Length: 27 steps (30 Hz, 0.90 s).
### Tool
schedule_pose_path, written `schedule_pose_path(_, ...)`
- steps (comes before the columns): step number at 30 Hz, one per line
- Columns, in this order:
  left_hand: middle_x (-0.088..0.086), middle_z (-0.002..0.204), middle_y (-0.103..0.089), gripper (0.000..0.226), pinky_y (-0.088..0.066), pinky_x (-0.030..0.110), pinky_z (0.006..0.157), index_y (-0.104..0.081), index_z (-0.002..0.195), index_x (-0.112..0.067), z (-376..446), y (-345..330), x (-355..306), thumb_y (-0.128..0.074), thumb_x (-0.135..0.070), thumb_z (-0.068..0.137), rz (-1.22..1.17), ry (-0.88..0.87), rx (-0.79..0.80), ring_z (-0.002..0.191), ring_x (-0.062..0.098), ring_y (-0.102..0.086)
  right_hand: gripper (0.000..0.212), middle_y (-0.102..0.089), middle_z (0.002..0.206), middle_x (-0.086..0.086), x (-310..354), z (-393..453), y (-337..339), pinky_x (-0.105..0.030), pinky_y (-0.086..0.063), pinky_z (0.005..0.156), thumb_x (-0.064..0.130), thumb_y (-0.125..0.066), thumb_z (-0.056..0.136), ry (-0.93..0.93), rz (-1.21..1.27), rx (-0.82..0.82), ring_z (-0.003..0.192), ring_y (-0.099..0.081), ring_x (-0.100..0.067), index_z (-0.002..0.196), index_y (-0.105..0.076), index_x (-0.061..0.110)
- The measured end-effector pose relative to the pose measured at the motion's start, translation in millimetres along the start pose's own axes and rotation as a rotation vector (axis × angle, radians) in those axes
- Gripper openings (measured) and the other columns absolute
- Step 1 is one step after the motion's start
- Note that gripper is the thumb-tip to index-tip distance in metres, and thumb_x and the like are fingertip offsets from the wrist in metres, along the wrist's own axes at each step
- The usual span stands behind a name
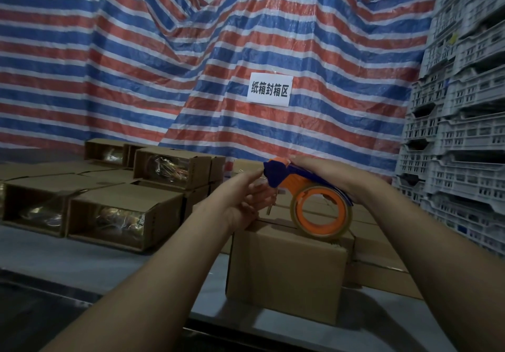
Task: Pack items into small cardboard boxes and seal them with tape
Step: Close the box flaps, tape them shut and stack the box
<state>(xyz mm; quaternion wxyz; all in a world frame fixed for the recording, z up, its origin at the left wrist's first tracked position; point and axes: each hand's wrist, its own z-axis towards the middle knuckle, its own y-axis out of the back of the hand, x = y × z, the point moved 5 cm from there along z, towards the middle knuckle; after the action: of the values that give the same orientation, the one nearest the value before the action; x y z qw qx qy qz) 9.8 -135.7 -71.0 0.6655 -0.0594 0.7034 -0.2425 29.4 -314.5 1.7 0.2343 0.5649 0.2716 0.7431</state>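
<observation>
A small closed cardboard box (287,267) stands on the table in front of me. Above its top, my right hand (325,172) grips an orange and blue tape dispenser (300,187) with a clear tape roll (321,212), the roll touching the box's top near the front edge. My left hand (246,198) is at the dispenser's blue front end, fingers pinching the loose end of the tape there. The hand's heel rests by the box's top left corner.
Several open boxes (120,215) lying on their sides with wrapped items inside sit at the left. Closed boxes (382,264) lie behind and right of mine. Grey plastic crates (459,133) are stacked at the right. A striped tarp (191,65) hangs behind.
</observation>
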Motion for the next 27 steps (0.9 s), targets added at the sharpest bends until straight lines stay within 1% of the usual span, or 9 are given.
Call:
schedule_pose_path(3,0.002,0.064,-0.071,0.025,-0.033,0.019,0.055,-0.071,0.085,-0.006,1,3,0,-0.058,-0.024,0.097,0.004,-0.011,-0.065,0.096,0.016,-0.071,0.068,-0.077,0.081,-0.004,1,1,-1,-0.037,-0.054,0.086,0.080,-0.053,0.076,-0.002,-0.020,0.000,0.064,-0.069,-0.014,0.097,-0.072,0.018)
schedule_pose_path(5,0.001,0.061,-0.067,0.021,-0.031,0.018,0.055,-0.064,0.082,-0.007,-2,3,0,-0.055,-0.016,0.098,0.031,-0.039,-0.086,0.098,0.017,-0.071,0.064,-0.077,0.082,-0.004,2,0,-2,-0.039,-0.054,0.090,0.075,-0.051,0.086,-0.010,-0.035,0.015,0.067,-0.069,-0.015,0.101,-0.071,0.016)
schedule_pose_path(7,0.001,0.065,-0.062,0.023,-0.035,0.021,0.064,-0.060,0.077,-0.009,-2,2,1,-0.051,-0.012,0.098,0.064,-0.079,-0.103,0.094,0.018,-0.064,0.062,-0.077,0.084,-0.006,6,0,-2,-0.038,-0.054,0.090,0.071,-0.050,0.091,-0.033,-0.048,0.040,0.070,-0.069,-0.016,0.106,-0.069,0.014)
schedule_pose_path(10,-0.001,0.065,-0.057,0.011,-0.044,0.032,0.080,-0.060,0.090,-0.011,-2,4,4,-0.052,-0.012,0.097,0.141,-0.144,-0.194,0.080,0.016,-0.060,0.062,-0.077,0.085,-0.006,13,-2,-2,-0.031,-0.053,0.079,0.068,-0.050,0.093,-0.063,-0.122,0.106,0.068,-0.070,-0.014,0.114,-0.066,0.012)
schedule_pose_path(13,-0.001,0.060,-0.049,0.013,-0.049,0.037,0.081,-0.055,0.089,-0.013,0,8,6,-0.048,-0.016,0.100,0.110,-0.162,-0.281,0.062,0.014,-0.049,0.059,-0.075,0.084,-0.006,15,-2,-1,-0.028,-0.052,0.071,0.064,-0.052,0.094,-0.082,-0.104,0.138,0.066,-0.069,-0.012,0.118,-0.064,0.011)
schedule_pose_path(18,0.005,0.076,-0.047,0.024,-0.053,0.047,0.093,-0.053,0.122,-0.004,0,20,9,-0.045,-0.014,0.102,-0.203,-0.175,-0.360,0.068,0.015,-0.050,0.051,-0.072,0.069,-0.004,9,-5,5,-0.018,-0.049,0.048,0.059,-0.053,0.095,-0.147,-0.059,0.185,0.051,-0.065,-0.009,0.102,-0.063,0.009)
schedule_pose_path(22,0.008,0.080,-0.051,0.021,-0.054,0.046,0.094,-0.054,0.119,-0.003,-3,24,7,-0.045,-0.011,0.102,-0.243,-0.200,-0.391,0.072,0.017,-0.053,0.057,-0.072,0.072,-0.004,6,-1,4,-0.020,-0.050,0.050,0.062,-0.056,0.092,-0.164,-0.139,0.178,0.054,-0.065,-0.010,0.109,-0.063,0.008)
schedule_pose_path(24,0.007,0.079,-0.053,0.012,-0.056,0.040,0.084,-0.058,0.101,-0.008,-6,35,-1,-0.049,-0.015,0.099,-0.008,-0.260,-0.448,0.071,0.018,-0.054,0.059,-0.072,0.073,-0.003,7,3,0,-0.022,-0.051,0.057,0.062,-0.056,0.092,-0.165,-0.151,0.198,0.057,-0.066,-0.010,0.114,-0.062,0.007)
schedule_pose_path(27,0.002,0.068,-0.053,0.019,-0.046,0.033,0.064,-0.058,0.076,-0.013,-8,55,-12,-0.054,-0.020,0.093,0.566,-0.403,-0.526,0.063,0.018,-0.051,0.054,-0.073,0.068,0.000,13,6,-8,-0.017,-0.051,0.051,0.060,-0.056,0.094,-0.181,-0.205,0.233,0.053,-0.067,-0.008,0.115,-0.060,0.010)
